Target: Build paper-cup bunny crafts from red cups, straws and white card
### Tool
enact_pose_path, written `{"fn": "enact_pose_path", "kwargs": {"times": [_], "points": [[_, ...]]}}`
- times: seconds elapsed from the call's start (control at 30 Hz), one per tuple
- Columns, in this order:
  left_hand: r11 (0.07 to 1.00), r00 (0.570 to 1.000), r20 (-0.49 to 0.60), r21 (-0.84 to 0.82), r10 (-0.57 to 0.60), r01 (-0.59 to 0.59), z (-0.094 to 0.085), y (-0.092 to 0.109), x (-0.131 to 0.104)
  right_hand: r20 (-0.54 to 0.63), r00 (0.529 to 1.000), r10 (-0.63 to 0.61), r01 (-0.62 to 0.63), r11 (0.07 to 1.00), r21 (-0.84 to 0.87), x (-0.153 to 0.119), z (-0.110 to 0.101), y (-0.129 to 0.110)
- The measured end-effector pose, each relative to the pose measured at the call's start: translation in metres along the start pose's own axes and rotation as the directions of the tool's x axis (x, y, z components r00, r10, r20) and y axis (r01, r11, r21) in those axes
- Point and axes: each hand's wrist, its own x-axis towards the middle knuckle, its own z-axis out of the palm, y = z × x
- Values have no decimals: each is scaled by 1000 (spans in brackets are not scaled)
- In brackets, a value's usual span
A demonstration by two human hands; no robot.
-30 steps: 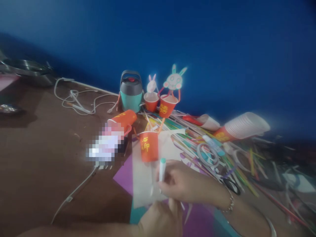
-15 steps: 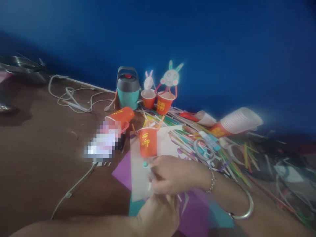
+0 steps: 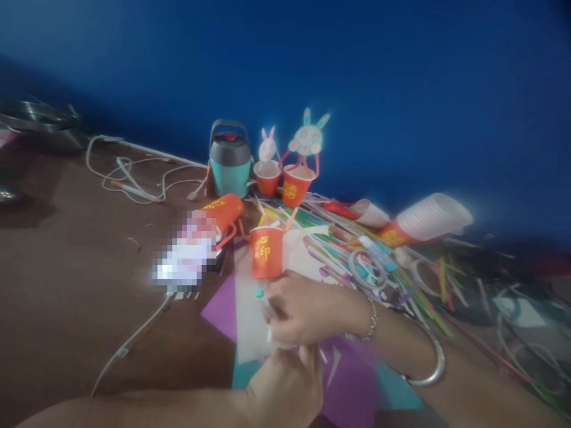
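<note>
Head view: white marker (image 3: 268, 307), teal-ended, tilts above white paper (image 3: 250, 333).
Right hand (image 3: 306, 306): fingers pinch the white marker.
Left hand (image 3: 288, 380): just below the right; cannot tell its fingers' state.
Orange cup (image 3: 266, 255): upright on white paper.

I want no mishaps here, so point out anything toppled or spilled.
One orange cup lies on its side before the flask, unlike the upright ones; the cup stack lies tipped too. Coloured sticks sprawl. No spill shows.

1 head-worn camera looks forward and down over the nearby hands (image 3: 303, 306) and tabletop (image 3: 66, 285) toward a blue wall (image 3: 379, 77).
</note>
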Motion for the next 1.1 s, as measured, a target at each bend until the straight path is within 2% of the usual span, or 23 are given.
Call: {"fn": "enact_pose_path", "kwargs": {"times": [0.13, 0.2, 0.33, 0.6, 0.8, 0.93, 1.1], "points": [[995, 998, -13, -78, 55, -56, 3, 0, 0, -115, 993, -27, 33, 998, 53, -2, -1, 0], [994, 998, -20, -93, 51, -53, 3, 0, 0, -128, 991, -40, 54, 993, 106, -6, 0, 2], [986, 997, -78, -167, -29, 15, 2, 0, 1, -83, 997, 2, 8, 992, 124, -11, 4, 5], [973, 981, -138, -205, -137, 107, 0, 0, 2, -18, 1000, 18, -17, 996, 82, -9, 2, 2], [978, 979, -161, -186, -121, 91, -1, -2, 5, 23, 999, 43, -45, 994, 103, -8, 1, 0], [989, 981, -168, -125, -100, 79, -4, -2, 6, 38, 999, 36, -38, 999, 36, -6, 1, 0], [997, 991, -125, -57, -51, 44, -4, -3, 4, 91, 995, 40, -38, 999, -31, -2, -1, -4]]}}
